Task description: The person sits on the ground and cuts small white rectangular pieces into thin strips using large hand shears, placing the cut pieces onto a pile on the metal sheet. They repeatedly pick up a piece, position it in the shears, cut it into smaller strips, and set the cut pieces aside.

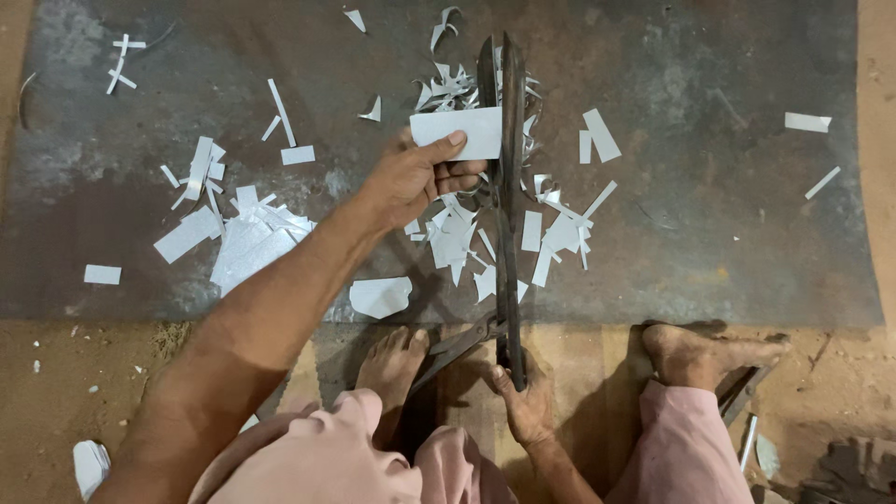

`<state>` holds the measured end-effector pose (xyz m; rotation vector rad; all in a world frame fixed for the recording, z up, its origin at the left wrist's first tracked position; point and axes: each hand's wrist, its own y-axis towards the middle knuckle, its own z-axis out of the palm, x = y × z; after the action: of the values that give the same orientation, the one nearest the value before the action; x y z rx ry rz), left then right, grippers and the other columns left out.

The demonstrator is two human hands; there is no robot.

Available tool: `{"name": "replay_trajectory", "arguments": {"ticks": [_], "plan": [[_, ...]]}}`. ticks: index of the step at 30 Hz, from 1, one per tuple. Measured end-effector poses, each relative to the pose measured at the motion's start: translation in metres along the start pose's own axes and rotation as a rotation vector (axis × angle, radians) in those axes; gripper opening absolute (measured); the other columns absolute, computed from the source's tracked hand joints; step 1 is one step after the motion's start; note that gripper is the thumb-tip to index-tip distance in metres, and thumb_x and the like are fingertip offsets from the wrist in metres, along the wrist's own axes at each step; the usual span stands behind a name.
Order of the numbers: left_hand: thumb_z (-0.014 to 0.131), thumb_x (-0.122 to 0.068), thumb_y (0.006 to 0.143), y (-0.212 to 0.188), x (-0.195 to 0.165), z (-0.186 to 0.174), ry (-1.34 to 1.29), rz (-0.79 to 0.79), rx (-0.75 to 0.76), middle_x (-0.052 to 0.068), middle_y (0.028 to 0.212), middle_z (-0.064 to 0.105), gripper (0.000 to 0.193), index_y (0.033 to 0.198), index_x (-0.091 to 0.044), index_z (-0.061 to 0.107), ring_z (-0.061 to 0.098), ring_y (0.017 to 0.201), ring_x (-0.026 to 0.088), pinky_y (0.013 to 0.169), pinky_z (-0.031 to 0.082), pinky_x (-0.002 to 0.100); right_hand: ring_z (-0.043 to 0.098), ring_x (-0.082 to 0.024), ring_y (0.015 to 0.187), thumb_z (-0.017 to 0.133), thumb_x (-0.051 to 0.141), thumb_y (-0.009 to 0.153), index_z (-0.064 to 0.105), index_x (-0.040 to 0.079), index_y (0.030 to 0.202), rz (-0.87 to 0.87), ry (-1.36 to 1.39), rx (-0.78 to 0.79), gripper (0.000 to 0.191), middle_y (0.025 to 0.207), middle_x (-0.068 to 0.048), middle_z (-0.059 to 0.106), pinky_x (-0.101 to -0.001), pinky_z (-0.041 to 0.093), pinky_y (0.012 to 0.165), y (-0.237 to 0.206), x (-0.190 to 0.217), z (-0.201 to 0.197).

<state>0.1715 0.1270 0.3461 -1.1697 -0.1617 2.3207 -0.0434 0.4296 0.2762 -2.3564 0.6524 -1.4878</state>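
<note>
Left hand (415, 177) outstretched, fingers (457, 173) pinched; right hand (525, 406) low, fist closed.

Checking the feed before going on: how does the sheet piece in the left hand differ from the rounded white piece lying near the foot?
The held piece is a straight-edged rectangle; the rounded piece has curved edges. The held piece is pinched in the left hand against the shears; the rounded piece lies loose on the dark mat. Both are white and flat.

You're in a floor-level metal workshop: big shears (505, 187), a worn steel sheet (709, 187) on a dirt floor (56, 392), offcuts (243, 238) scattered about.
</note>
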Motion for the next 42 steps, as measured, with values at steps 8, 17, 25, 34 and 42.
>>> {"name": "replay_trajectory", "arguments": {"ticks": [8,17,25,34,42], "plan": [[0.066,-0.015,0.097,0.013,-0.036,0.002,0.243,0.011,0.064,0.02,0.103,0.075,0.033,0.12,0.008,0.062,0.078,0.083,0.024,0.07,0.069,0.035,0.067,-0.019,0.081,0.072,0.049,0.085,0.065,-0.002,0.122,-0.103,0.06,-0.039,0.064,0.089,-0.011,0.072,-0.0344,0.057,0.073,0.01,-0.007,0.006],[0.075,-0.014,0.087,0.02,-0.057,0.003,0.388,0.014,0.021,0.017,0.101,0.075,0.042,0.121,0.003,0.058,0.078,0.08,0.023,0.065,0.067,0.033,0.068,-0.022,0.081,0.074,0.047,0.083,0.067,-0.001,0.124,-0.05,0.038,-0.081,0.063,0.089,-0.015,0.074,-0.0364,0.057,0.074,0.008,-0.007,0.011],[0.072,-0.026,0.096,0.005,0.011,0.01,-0.033,0.242,-0.161,0.012,0.098,0.075,0.031,0.112,-0.001,0.062,0.074,0.08,0.018,0.067,0.065,0.032,0.07,-0.021,0.087,0.073,0.052,0.085,0.065,0.0,0.123,-0.089,0.043,-0.075,0.065,0.093,-0.013,0.073,-0.038,0.059,0.076,0.005,-0.006,0.015],[0.068,-0.024,0.102,-0.009,0.027,0.006,0.079,0.297,-0.087,0.01,0.091,0.073,0.027,0.11,0.001,0.067,0.069,0.075,0.015,0.064,0.061,0.03,0.055,-0.021,0.057,0.068,0.04,0.089,0.075,0.006,0.098,0.274,-0.167,0.022,0.035,0.064,-0.009,0.064,-0.0386,0.045,0.054,-0.048,-0.006,0.002],[0.068,-0.025,0.102,-0.005,0.035,0.002,0.086,0.227,-0.089,0.012,0.088,0.073,0.03,0.106,0.005,0.069,0.07,0.072,0.016,0.062,0.061,0.03,0.054,-0.016,0.058,0.073,0.035,0.088,0.075,-0.002,0.092,0.217,-0.103,-0.052,0.037,0.062,-0.008,0.063,-0.0328,0.046,0.054,-0.051,0.013,-0.005]]}}
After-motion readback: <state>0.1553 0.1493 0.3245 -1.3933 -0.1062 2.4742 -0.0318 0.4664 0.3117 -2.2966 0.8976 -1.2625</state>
